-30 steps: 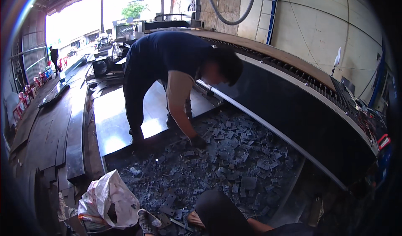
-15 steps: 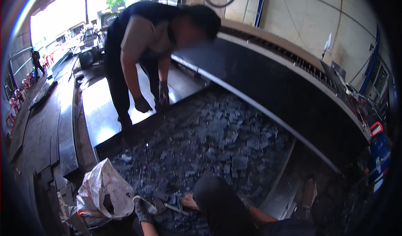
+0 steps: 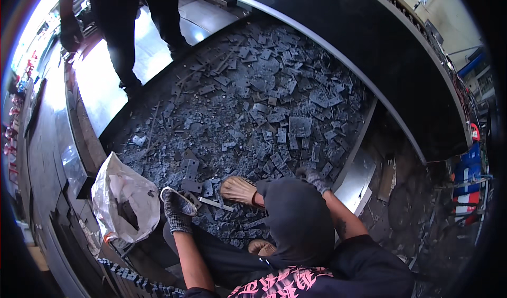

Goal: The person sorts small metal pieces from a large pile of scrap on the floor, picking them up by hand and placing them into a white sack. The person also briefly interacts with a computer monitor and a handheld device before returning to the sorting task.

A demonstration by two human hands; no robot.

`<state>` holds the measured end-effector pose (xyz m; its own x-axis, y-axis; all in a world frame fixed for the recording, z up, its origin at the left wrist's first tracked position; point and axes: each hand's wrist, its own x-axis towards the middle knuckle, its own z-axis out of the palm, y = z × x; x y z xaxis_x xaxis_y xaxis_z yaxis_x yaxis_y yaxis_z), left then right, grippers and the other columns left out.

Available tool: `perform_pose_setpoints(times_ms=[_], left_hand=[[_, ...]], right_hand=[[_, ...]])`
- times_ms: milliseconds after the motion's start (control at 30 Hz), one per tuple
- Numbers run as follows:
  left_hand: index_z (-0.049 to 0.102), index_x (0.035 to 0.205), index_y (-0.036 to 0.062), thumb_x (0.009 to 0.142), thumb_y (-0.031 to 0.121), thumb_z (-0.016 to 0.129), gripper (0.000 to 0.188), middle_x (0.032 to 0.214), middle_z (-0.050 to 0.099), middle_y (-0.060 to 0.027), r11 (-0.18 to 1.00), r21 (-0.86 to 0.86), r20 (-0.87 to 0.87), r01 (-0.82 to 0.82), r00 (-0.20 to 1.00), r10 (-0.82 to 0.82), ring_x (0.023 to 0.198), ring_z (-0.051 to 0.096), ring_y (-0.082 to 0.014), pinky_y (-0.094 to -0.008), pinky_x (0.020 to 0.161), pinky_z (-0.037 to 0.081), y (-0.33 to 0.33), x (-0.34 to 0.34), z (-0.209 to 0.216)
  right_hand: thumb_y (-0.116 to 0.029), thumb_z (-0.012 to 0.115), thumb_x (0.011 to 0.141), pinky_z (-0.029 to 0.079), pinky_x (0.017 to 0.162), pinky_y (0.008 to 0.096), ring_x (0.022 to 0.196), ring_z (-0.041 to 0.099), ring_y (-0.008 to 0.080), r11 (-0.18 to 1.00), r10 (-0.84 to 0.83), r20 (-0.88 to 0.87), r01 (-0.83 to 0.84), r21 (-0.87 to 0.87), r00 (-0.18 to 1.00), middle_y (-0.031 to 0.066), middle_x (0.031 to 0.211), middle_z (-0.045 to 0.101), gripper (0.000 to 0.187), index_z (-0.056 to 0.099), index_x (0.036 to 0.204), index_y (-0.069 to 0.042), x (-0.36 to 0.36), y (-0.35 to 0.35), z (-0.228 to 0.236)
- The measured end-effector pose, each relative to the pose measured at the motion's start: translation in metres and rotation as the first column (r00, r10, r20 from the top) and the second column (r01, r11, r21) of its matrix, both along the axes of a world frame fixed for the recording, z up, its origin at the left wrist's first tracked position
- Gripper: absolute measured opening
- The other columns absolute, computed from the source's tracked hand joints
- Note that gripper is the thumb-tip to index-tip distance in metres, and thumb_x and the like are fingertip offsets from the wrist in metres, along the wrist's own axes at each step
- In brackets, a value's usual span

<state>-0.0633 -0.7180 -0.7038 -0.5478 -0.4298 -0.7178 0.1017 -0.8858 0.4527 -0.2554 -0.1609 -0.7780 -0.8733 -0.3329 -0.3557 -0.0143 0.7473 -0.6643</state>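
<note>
My left hand [image 3: 178, 213], in a grey knitted glove, is closed around a pale curved strip [image 3: 185, 196] whose kind I cannot make out. It is just right of an open-topped white woven sack [image 3: 113, 203] with dark contents. Over the dark metal scraps [image 3: 301, 126] beyond my right knee, my right hand [image 3: 315, 179] reaches out, gloved too. Its fingertips blend with the scraps, so whether it grips one is hidden. A pale flat stick [image 3: 216, 204] lies on the scraps between my left hand and my foot [image 3: 238, 190].
At the far left a co-worker [image 3: 127, 28] stands on a shiny metal sheet [image 3: 100, 94]. A long black machine panel [image 3: 364, 39] with a pale edge slants across the right. Stacked metal plates [image 3: 50, 155] line the left, and a blue container [image 3: 467, 166] stands at the right.
My view has tilted down, bringing both my arms and my knees into sight. The bending co-worker has straightened up. My right hand now shows over the scraps; my left still holds the pale strip.
</note>
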Motion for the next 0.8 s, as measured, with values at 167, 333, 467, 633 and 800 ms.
perform_pose_setpoints(times_ms=[167, 333, 467, 633, 800], left_hand=[[0.067, 0.109, 0.0132, 0.090, 0.044, 0.071, 0.037, 0.099, 0.072, -0.0090, 0.989, -0.111, 0.127, 0.098, 0.988, -0.084, 0.088, 0.070, -0.0276, -0.0439, 0.079, 0.059, 0.013, 0.015, 0.051], [0.068, 0.106, 0.0134, 0.090, 0.052, 0.071, 0.042, 0.095, 0.071, -0.0061, 0.994, -0.106, 0.237, 0.009, 0.971, 0.016, 0.083, 0.067, -0.0278, -0.0447, 0.075, 0.056, 0.018, 0.025, 0.062], [0.067, 0.106, 0.0093, 0.090, 0.054, 0.070, 0.047, 0.093, 0.070, -0.0063, 0.995, -0.082, 0.291, -0.051, 0.954, 0.073, 0.080, 0.066, -0.0264, -0.0444, 0.073, 0.057, 0.015, 0.033, 0.059], [0.067, 0.107, 0.0051, 0.093, 0.054, 0.067, 0.051, 0.090, 0.068, -0.0077, 0.982, -0.190, 0.370, -0.022, 0.925, 0.092, 0.076, 0.066, -0.0242, -0.0374, 0.070, 0.057, 0.028, 0.013, 0.095], [0.066, 0.107, 0.0052, 0.094, 0.052, 0.067, 0.049, 0.090, 0.068, -0.0076, 0.982, -0.190, 0.344, 0.016, 0.938, 0.051, 0.076, 0.067, -0.0237, -0.0381, 0.068, 0.057, 0.023, 0.019, 0.075]], right_hand=[[-0.031, 0.080, 0.080, 0.054, 0.094, 0.0401, 0.106, 0.068, 0.0298, 0.982, -0.171, -0.018, 0.172, 0.081, 0.985, 0.0168, 0.114, 0.072, 0.051, 0.066, 0.123, -0.007, -0.074, -0.032, -0.001], [-0.044, 0.078, 0.084, 0.055, 0.074, 0.0451, 0.084, 0.068, 0.0307, 0.819, -0.556, 0.166, 0.571, -0.054, 0.814, 0.0168, 0.099, 0.072, 0.056, 0.063, 0.123, -0.007, -0.180, -0.014, -0.033], [-0.047, 0.075, 0.087, 0.048, 0.048, 0.0416, 0.055, 0.060, 0.0236, 0.499, -0.792, 0.417, 0.867, 0.019, 0.446, 0.0127, 0.080, 0.067, 0.051, 0.064, 0.118, -0.009, -0.226, -0.030, -0.047], [-0.020, 0.075, 0.089, 0.054, 0.060, 0.0410, 0.064, 0.065, 0.0228, 0.634, -0.726, 0.232, 0.760, -0.142, 0.648, 0.0111, 0.089, 0.071, 0.032, 0.067, 0.116, -0.004, -0.226, -0.083, -0.004], [-0.019, 0.077, 0.088, 0.055, 0.086, 0.0371, 0.093, 0.070, 0.0237, 0.919, -0.378, -0.189, 0.343, -0.193, 0.906, 0.0113, 0.103, 0.075, 0.032, 0.070, 0.114, -0.002, -0.202, -0.111, 0.033]])
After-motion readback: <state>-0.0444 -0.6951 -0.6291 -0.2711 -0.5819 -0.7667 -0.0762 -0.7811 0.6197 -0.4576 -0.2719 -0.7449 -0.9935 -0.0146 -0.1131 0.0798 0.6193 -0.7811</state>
